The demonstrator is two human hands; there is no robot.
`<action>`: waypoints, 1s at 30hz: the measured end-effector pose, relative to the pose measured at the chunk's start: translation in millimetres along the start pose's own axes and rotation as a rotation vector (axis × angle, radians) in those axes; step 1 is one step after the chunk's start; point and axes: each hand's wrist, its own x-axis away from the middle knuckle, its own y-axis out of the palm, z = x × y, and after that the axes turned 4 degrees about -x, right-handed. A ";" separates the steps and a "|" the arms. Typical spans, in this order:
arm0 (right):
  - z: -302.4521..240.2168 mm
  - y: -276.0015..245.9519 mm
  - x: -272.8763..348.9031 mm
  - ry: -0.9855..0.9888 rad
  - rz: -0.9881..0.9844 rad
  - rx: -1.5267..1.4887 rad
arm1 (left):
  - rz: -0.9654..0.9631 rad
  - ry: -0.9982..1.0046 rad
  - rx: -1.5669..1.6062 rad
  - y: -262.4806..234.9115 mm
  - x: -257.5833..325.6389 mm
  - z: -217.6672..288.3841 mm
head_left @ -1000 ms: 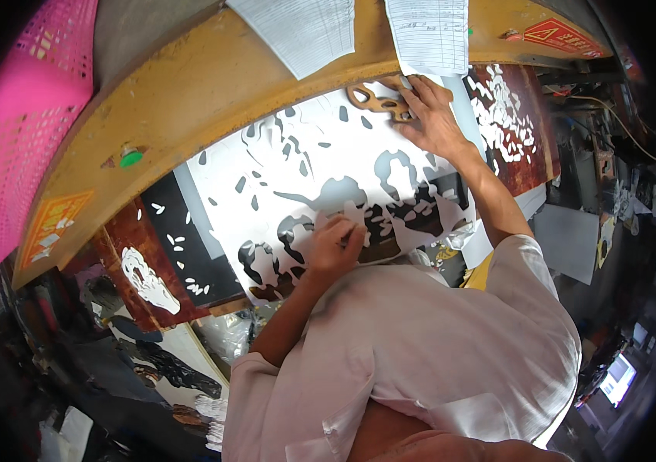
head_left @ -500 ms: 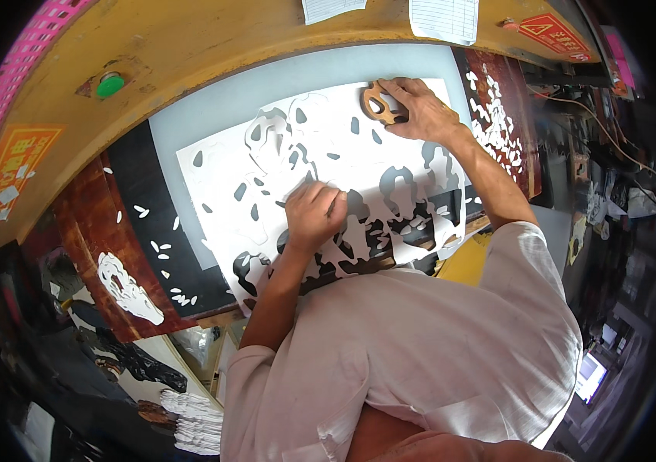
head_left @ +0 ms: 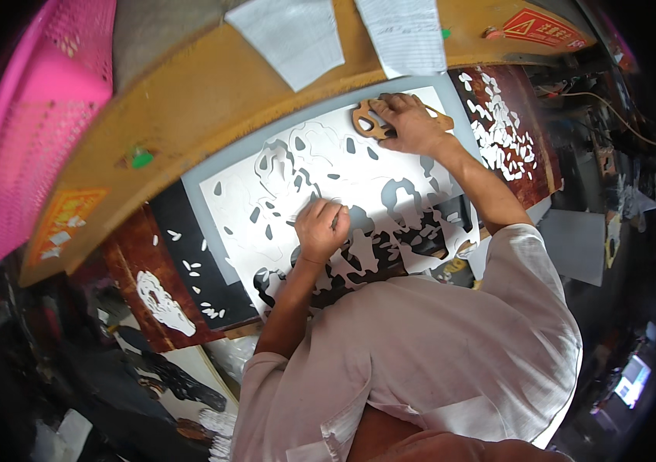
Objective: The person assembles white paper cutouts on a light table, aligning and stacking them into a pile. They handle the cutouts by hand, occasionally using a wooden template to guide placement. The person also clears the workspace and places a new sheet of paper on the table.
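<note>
Hands (head_left: 323, 229) sit over a cut white sheet (head_left: 359, 169), yellow beam (head_left: 189, 131) beyond.

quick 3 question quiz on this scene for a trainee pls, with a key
1. Which hand is on the brown pierced form?
2. True or false: the white sheet has holes cut in it.
3. What colour is the perforated basket at the picture's left?
A) green
B) pink
C) white

Key:
1. The right hand.
2. True.
3. B.
</note>
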 end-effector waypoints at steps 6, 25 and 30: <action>5.3 -10.2 142.7 -0.075 0.305 -0.438 | -0.062 0.078 0.018 -16.0 49.9 71.7; 44.0 -50.1 233.2 0.159 0.656 -0.558 | 0.043 0.113 -0.334 24.6 34.9 119.9; 52.4 11.8 242.5 -0.074 0.579 -0.250 | 0.059 0.066 -0.310 24.2 37.5 110.8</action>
